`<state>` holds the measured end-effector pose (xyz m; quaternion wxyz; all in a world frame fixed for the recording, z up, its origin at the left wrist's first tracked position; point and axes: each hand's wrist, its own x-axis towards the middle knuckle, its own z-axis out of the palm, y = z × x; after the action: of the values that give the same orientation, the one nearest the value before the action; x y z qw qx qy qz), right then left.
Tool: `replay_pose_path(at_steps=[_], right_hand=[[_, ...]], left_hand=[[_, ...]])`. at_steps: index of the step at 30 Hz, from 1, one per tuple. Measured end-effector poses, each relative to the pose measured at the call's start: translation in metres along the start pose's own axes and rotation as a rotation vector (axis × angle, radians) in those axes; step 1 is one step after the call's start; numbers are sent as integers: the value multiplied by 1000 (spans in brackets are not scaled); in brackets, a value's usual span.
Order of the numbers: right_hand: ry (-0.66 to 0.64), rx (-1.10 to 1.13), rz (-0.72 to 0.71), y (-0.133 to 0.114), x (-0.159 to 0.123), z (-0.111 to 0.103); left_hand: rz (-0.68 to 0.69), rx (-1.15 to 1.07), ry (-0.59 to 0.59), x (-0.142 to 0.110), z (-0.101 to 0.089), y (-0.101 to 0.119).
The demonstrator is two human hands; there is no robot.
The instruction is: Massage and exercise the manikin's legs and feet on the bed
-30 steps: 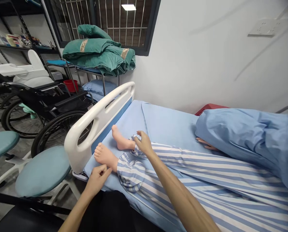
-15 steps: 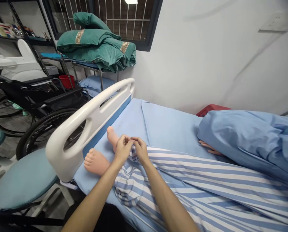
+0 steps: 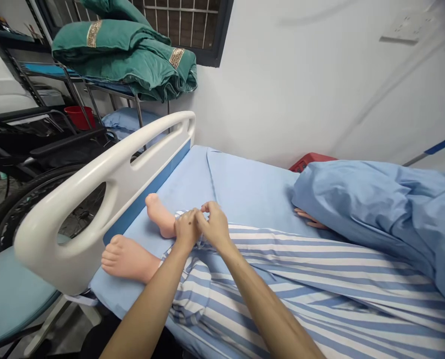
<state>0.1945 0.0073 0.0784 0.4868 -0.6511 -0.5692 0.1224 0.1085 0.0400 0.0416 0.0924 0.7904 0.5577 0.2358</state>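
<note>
Striped blue-and-white trousers (image 3: 282, 249) cover the legs of a figure with smooth, doll-like feet, lying on the bed. My left hand (image 3: 188, 227) is closed over the trouser cuff at the far ankle, its fingertips hidden beyond the cloth. Right beside it, my right hand (image 3: 215, 224) hovers at the same leg, thumb towards my left hand, fingers half curled with a gap between thumb and forefinger. The far foot (image 3: 160, 214) points up beyond my left hand. Closer to me, the near foot (image 3: 128, 259) rests on the sheet, its trouser leg bunched under my forearms.
A white bed end board (image 3: 106, 174) stands left of the feet. Blue bedding (image 3: 371, 209) covers the right side, with fingers (image 3: 310, 218) showing under its edge. A wheelchair (image 3: 39, 194) and a teal stool (image 3: 13, 294) are at left; green quilts (image 3: 132, 55) lie on a rack behind.
The view has shifted, so the bed sits further left. Both hands were pinching the cuff together; now my left hand wraps over it and my right hand's thumb and forefinger have parted.
</note>
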Motion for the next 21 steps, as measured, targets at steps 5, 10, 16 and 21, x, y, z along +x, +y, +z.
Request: replay_pose_path(at_steps=[5, 10, 16, 21], right_hand=[[94, 59, 80, 31, 2, 5], [74, 143, 110, 46, 2, 11], [36, 300, 181, 48, 9, 6], [-66, -84, 31, 40, 10, -9]], left_hand=[[-49, 43, 97, 0, -3, -2], [-82, -210, 160, 12, -6, 12], [-23, -234, -60, 28, 12, 25], [16, -31, -147, 22, 20, 21]])
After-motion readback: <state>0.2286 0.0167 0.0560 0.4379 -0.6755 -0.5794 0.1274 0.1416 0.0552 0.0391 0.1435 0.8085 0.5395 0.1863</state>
